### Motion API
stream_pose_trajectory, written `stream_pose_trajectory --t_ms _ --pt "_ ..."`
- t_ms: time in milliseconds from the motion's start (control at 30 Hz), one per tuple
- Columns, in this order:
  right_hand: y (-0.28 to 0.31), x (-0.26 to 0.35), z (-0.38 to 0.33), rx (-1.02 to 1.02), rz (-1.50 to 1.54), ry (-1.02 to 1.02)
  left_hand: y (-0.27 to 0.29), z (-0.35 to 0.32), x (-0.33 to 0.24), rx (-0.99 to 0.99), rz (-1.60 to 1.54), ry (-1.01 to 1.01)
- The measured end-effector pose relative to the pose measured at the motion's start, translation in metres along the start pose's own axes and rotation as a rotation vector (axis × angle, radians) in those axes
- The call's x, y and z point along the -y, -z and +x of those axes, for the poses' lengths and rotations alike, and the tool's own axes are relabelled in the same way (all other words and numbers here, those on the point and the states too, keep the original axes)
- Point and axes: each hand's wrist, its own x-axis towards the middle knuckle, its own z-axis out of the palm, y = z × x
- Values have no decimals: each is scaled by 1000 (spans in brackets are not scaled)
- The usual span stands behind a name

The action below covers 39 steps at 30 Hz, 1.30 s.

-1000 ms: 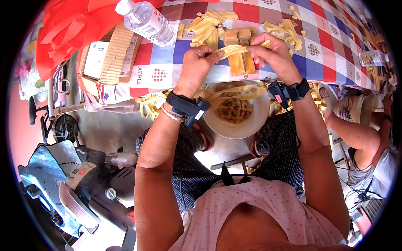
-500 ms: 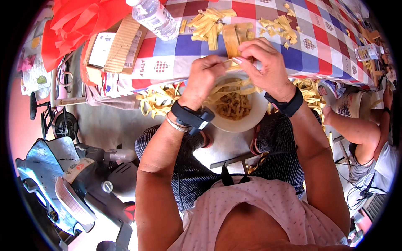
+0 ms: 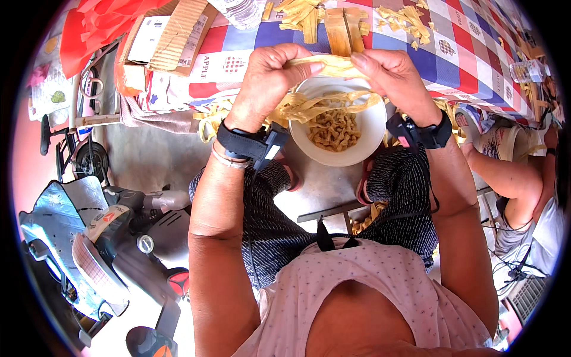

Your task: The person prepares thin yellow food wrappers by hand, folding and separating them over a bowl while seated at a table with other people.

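Strip (image 3: pixel 333 64) pale yellow, flat, stretched between left hand (image 3: pixel 270 74), right hand (image 3: pixel 392 77); fingers pinched on ends.

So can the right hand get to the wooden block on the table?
Probably yes. The right hand is just below the block, nothing between them, but both hands are busy holding a yellow strip over the bowl.

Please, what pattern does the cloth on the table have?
The tablecloth is checked in red, blue and white squares, seen best in the head view, above the white bowl.
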Motion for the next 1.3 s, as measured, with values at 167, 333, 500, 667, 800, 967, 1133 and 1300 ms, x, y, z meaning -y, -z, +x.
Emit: stream_pose_trajectory --t_ms 167,333,500,667,800,967,1133,1300 --pt "-7 0 -7 130 383 -80 -32 -8 8 -102 -189 84" --pt "-10 -26 -2 -8 91 -136 -46 -3 27 -263 217 -262" --pt "-22 -23 -2 121 222 -276 -51 -1 30 -369 551 -86" --pt "-33 -22 -3 116 222 -239 -50 1 32 -423 146 -5" --pt "-42 -11 0 -169 -3 -45 -33 8 31 -270 -466 48" --pt "-23 -11 8 -117 327 -116 -24 14 38 -26 -853 29" --pt "-12 -21 10 -61 274 -146 -19 14 37 162 -711 132" --pt "-21 -35 15 -63 198 -17 -24 13 47 68 -633 311"
